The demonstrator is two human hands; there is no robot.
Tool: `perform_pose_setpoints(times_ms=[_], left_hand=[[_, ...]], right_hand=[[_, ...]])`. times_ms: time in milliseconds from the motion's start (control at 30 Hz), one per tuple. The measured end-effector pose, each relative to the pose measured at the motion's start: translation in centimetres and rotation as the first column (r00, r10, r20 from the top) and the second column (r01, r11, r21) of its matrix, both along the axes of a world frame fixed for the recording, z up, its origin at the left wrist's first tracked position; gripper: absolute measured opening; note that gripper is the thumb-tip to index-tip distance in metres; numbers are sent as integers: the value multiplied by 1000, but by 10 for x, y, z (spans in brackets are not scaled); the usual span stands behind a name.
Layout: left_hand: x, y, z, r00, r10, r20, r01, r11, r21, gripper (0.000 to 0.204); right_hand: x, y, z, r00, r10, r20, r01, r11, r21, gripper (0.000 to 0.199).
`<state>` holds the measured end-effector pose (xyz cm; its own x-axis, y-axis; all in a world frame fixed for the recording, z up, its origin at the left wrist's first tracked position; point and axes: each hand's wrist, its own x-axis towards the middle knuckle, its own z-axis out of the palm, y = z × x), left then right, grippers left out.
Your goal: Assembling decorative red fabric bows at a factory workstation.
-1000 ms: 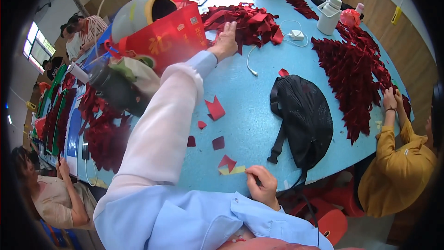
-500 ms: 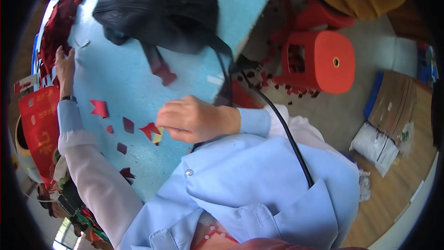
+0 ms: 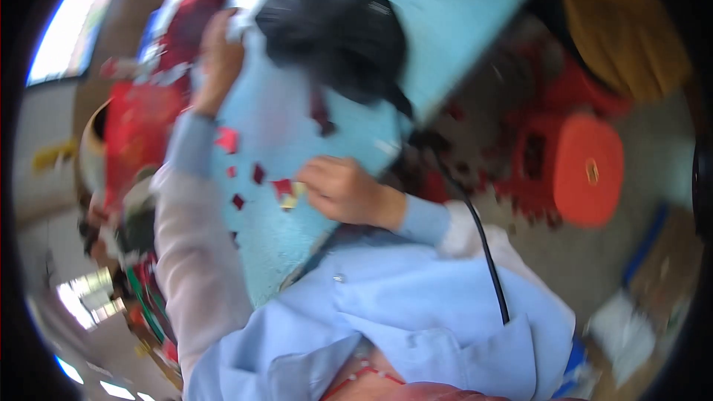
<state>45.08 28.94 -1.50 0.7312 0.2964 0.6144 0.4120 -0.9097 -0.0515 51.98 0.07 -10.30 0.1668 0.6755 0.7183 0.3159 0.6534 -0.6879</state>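
Note:
At the far left of the pale blue table (image 3: 278,241), my left hand (image 3: 220,59) is stretched out with its thumb apart from the fingers. It is beside a long heap of dark red cloth (image 3: 194,15); motion blur hides whether the fingertips touch it. My right hand (image 3: 338,186) is curled closed low over the near part of the table. Whatever it may hold is hidden. Just left of it are a red scrap (image 3: 283,188) and a yellow scrap (image 3: 289,203).
A bulky black bag-like thing (image 3: 330,33) sits mid-table, with a dark red strip (image 3: 320,115) below it. A red stool (image 3: 590,171) stands right on the scrap-strewn floor. A black cable (image 3: 475,230) crosses my right sleeve. A red printed bag (image 3: 137,134) hangs left.
The whole view has swung, shifting the table, stool and both hands rightward in the picture. My left hand stays by the red heap and my right hand stays curled near the scraps.

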Motion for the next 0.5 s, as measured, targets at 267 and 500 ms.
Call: perform_pose_setpoints(times_ms=[267,500], left_hand=[[-119,136,50,800,599,-35,-561,727,-395,60],[-173,278,40,617,786,-23,-677,515,-526,83]], right_hand=[[-74,44,84,987,68,-143,-101,966,-238,15],[-120,117,78,994,109,-28,-111,931,-346,14]])
